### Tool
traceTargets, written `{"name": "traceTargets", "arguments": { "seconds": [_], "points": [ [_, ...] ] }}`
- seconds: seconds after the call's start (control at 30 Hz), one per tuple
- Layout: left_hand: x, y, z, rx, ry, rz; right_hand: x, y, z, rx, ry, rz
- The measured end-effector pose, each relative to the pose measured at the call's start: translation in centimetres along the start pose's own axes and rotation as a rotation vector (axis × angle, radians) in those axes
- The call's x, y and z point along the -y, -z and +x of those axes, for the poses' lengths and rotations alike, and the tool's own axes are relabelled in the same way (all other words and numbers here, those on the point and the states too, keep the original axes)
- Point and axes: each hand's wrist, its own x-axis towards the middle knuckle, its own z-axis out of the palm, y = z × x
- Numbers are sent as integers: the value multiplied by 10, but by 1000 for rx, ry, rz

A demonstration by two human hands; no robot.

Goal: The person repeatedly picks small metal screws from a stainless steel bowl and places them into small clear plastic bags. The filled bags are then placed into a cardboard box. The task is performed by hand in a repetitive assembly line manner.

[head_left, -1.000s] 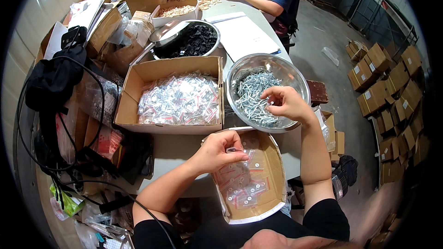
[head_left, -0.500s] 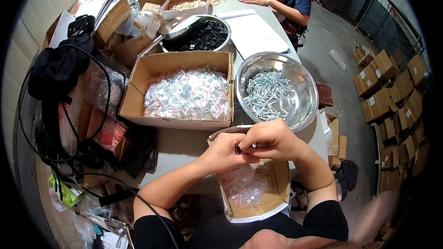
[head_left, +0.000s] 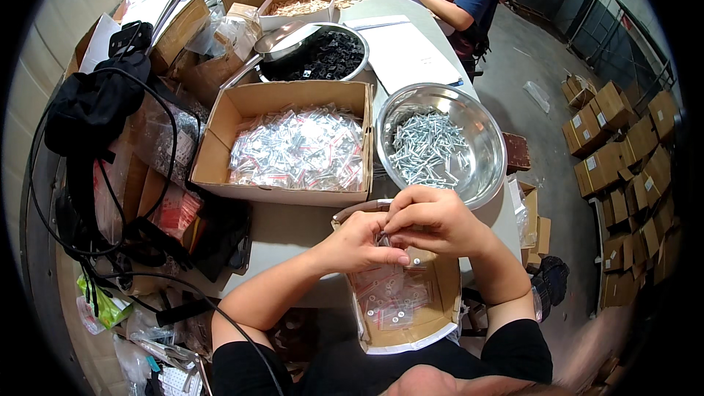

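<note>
Withdrawn from the bowl of screws, the right hand now meets the left hand, both pinched together on a small bag above a box.

Both hands meet in one grip above the small box of bagged parts. Just beyond sits the bowl of screws; beyond-left, the carton of packets, all on the tabletop.

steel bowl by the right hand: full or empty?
Partly full. The steel bowl holds a loose heap of silver screws across its bottom, and bare metal wall shows above them.
</note>
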Motion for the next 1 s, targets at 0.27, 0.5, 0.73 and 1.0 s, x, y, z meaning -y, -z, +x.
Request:
{"name": "traceTargets", "arguments": {
  "seconds": [0.27,0.5,0.73,1.0],
  "points": [
    [8,4,-2,59,7,-102,1,-8,1,-58,136,-97],
    [11,9,-6,68,53,-365,6,-6,2,12,112,-244],
    [4,0,-4,-72,70,87,-5,11,-2,-150,-156,-39],
    [-1,-13,0,-385,-48,-12,-16,15,-8,-211,-528,291]
  ]
}}
